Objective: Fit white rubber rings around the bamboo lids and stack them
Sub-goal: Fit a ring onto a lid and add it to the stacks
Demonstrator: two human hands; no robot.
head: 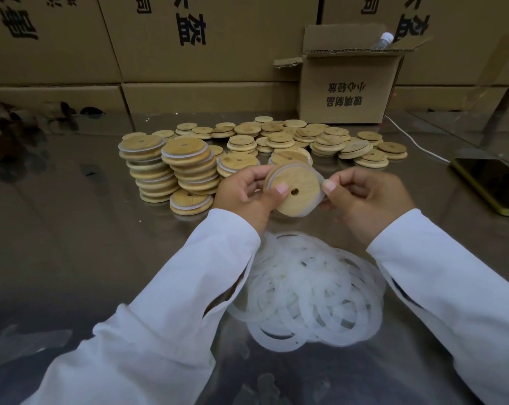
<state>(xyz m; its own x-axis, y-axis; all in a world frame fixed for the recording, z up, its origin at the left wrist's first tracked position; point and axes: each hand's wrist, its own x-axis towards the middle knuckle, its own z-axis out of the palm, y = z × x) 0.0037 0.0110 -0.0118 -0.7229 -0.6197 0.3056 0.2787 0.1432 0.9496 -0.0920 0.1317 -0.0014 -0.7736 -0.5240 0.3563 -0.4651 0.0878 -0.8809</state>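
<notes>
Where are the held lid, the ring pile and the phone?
held lid (304,182), head view, its wooden face.
ring pile (302,287), head view, middle of the heap.
phone (492,184), head view, its dark screen.

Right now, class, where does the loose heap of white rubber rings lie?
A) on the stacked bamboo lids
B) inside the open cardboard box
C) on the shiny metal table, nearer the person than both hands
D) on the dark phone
C: the loose heap of white rubber rings lies on the shiny metal table, nearer than the left hand gripping a round bamboo lid and the right hand pinching its ring.
</notes>
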